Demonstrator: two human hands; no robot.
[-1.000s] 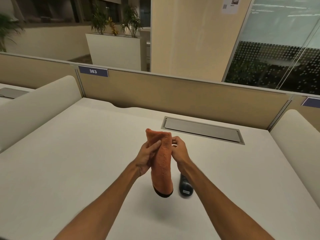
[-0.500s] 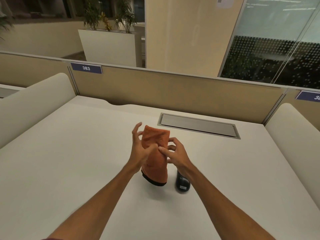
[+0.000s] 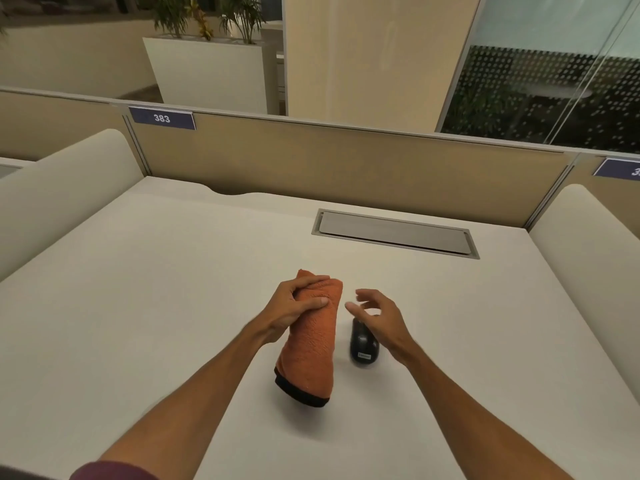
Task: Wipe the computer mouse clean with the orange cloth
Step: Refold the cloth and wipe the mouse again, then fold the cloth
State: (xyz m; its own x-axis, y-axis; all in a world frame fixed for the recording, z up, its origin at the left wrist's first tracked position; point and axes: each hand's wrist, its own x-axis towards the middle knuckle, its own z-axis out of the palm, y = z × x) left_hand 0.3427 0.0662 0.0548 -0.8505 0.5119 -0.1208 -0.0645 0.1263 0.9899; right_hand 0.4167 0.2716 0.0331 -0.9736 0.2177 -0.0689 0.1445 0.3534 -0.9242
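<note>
Our left hand [image 3: 292,308] is clasped around the upper end of the folded orange terry cloth with a dark edge [image 3: 311,344], while our right hand [image 3: 379,322] hovers with fingers spread and holding nothing, just over the far end of the small black computer mouse [image 3: 363,344]. The mouse lies on the pale worktop [image 3: 156,289] just right of the cloth, and a grey metal cable hatch [image 3: 394,233] sits beyond the mouse, well apart from it.
</note>
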